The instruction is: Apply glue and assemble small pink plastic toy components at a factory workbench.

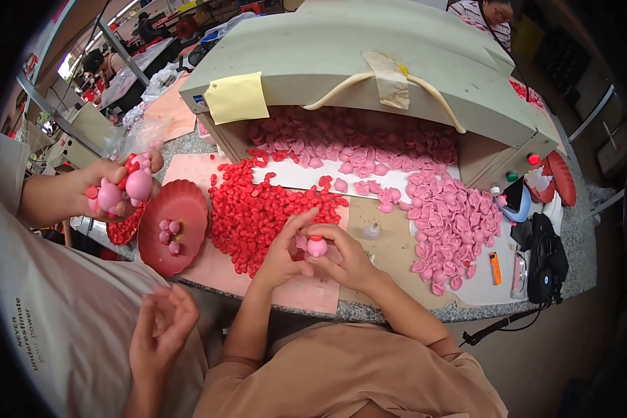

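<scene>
Between my two hands is a small pink toy figure head point(317, 246) with a red piece on top. My right hand point(352, 263) grips it with thumb and fingers from the right. My left hand point(284, 252) is curled around from the left, its fingertips meeting it; a thin pink part shows by that hand. Just left of my hands spreads a heap of small red plastic pieces point(258, 216). To the right lies a pile of pink plastic shells point(444, 223). A small clear bottle point(371, 231) stands beyond my right hand.
A grey-green hood point(355, 63) arches over more pink pieces point(369, 139). At left, a co-worker's hand holds several pink and red figures point(129, 184) above a red scalloped dish point(153, 240); their other hand point(164, 327) hangs near the table edge. An orange lighter point(494, 269) and black pouch point(547, 258) lie right.
</scene>
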Demonstrator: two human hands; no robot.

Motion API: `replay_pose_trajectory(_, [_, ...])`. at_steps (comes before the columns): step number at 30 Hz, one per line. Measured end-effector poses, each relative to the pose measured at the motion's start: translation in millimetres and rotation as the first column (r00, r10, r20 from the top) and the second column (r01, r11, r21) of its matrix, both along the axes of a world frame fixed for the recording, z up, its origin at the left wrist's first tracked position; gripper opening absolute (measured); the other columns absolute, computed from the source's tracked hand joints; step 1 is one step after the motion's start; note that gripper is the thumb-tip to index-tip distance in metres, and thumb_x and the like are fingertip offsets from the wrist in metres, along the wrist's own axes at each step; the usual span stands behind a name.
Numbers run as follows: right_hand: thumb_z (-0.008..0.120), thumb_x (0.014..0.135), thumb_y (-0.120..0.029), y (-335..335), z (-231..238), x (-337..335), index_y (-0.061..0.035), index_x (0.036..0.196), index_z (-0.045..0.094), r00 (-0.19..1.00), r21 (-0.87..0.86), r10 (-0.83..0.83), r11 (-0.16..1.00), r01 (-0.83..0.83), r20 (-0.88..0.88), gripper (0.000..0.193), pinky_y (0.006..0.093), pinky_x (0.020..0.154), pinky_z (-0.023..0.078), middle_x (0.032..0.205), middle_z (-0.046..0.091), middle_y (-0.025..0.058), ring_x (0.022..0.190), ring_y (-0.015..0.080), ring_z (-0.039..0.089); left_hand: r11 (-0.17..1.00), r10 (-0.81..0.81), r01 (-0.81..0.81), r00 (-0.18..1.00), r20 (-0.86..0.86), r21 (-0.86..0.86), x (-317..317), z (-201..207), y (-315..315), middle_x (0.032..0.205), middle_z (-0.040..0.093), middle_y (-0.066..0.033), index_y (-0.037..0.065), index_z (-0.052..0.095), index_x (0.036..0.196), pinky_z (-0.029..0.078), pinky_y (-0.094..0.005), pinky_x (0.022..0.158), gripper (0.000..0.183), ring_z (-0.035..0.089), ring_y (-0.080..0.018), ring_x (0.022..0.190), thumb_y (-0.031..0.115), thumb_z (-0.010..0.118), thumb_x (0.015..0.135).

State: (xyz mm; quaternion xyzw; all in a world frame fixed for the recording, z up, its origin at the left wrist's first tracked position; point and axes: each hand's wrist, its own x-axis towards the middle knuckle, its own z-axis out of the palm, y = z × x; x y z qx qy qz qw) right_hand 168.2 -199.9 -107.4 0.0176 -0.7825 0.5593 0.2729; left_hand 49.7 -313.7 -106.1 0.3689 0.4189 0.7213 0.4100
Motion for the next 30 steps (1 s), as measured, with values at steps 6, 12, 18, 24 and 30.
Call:
replay_pose_trajectory(6, [0.067, 0.078, -0.014, 7.3, -3.0, 3.4, -0.0022, 0.116, 0.052, 0.997, 0.067, -0.075, 0.995, 0.073, 0.024, 0.043, 0.0349, 0.088, 0.043, 0.111, 0.057, 0.0131, 0.1, 0.0259, 0.057, 0.989, -0.038, -0.029, 0.9, -0.434, -0.148, -6.9, 4.3, 6.5, 0.109, 0.042, -0.0054, 0.009, 0.043, 0.133, 0.036, -0.029, 0.092, 0.096, 0.044, -0.0174, 0.103, 0.029, 0.087, 0.049])
replay_pose_trajectory(12, [0.067, 0.076, -0.014, 11.0, -9.6, 1.8, -0.002, 0.114, 0.054, 0.992, 0.094, -0.127, 0.987, 0.127, -0.009, 0.042, 0.0358, 0.085, 0.043, 0.108, 0.057, 0.0135, 0.096, 0.0283, 0.057, 0.992, 0.039, -0.094, 0.855, -0.516, -0.08, -6.6, -7.6, 17.0, 0.107, 0.044, -0.0081, 0.009, 0.051, 0.123, 0.038, -0.0311, 0.09, 0.081, 0.045, -0.0213, 0.103, 0.032, 0.085, 0.053])
replay_pose_trajectory(18, [0.067, 0.076, -0.013, 11.8, -11.5, 0.4, -0.002, 0.112, 0.054, 0.988, 0.088, -0.15, 0.985, 0.148, 0.02, 0.04, 0.0352, 0.082, 0.044, 0.103, 0.059, 0.0137, 0.093, 0.0273, 0.057, 0.997, 0.041, -0.07, 0.861, -0.508, -0.038, -10.9, -19.9, 20.1, 0.108, 0.045, -0.008, 0.009, 0.051, 0.123, 0.038, -0.0317, 0.09, 0.083, 0.046, -0.0212, 0.103, 0.038, 0.084, 0.053])
replay_pose_trajectory(24, [0.065, 0.076, -0.013, 14.8, -10.4, -4.6, -0.0022, 0.112, 0.055, 0.987, 0.089, -0.16, 0.983, 0.16, -0.005, 0.038, 0.0343, 0.08, 0.045, 0.101, 0.06, 0.0132, 0.091, 0.0268, 0.058, 0.997, 0.054, -0.075, 0.885, -0.461, -0.027, -13.7, -26.6, 23.3, 0.109, 0.045, -0.0075, 0.007, 0.051, 0.122, 0.038, -0.0313, 0.09, 0.083, 0.045, -0.0206, 0.103, 0.041, 0.084, 0.053])
replay_pose_trajectory(30, [0.065, 0.077, -0.014, 16.4, -14.8, -7.8, -0.002, 0.113, 0.055, 0.986, 0.088, -0.164, 0.982, 0.166, -0.024, 0.039, 0.0332, 0.082, 0.046, 0.104, 0.059, 0.0133, 0.094, 0.0251, 0.059, 0.997, 0.062, -0.072, 0.882, -0.467, -0.003, -17.4, -25.9, 25.7, 0.109, 0.043, -0.0066, 0.006, 0.051, 0.122, 0.037, -0.0305, 0.09, 0.084, 0.045, -0.0193, 0.103, 0.041, 0.084, 0.053])
